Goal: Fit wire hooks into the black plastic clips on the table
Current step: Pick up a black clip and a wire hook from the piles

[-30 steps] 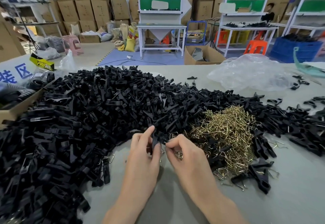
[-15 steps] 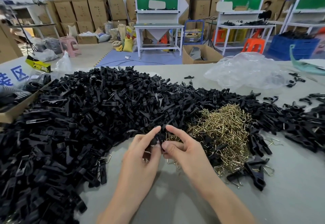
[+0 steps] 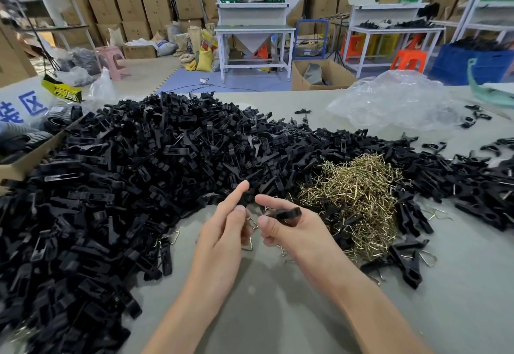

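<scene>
Over the table [image 3: 264, 314], the right hand [image 3: 294, 228] closes its grip on a black clip [image 3: 286, 212], end toward 9 o'clock, so the left hand [image 3: 222, 234], whose grip seems to pinch a wire hook [image 3: 252, 224], can probably push it in.

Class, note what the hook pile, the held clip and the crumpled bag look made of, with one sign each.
Hook pile: brass-coloured metal wire, probably plated; it glints. Clip in right hand: matt black moulded plastic. Bag: thin clear plastic film, see-through, crinkled.
</scene>
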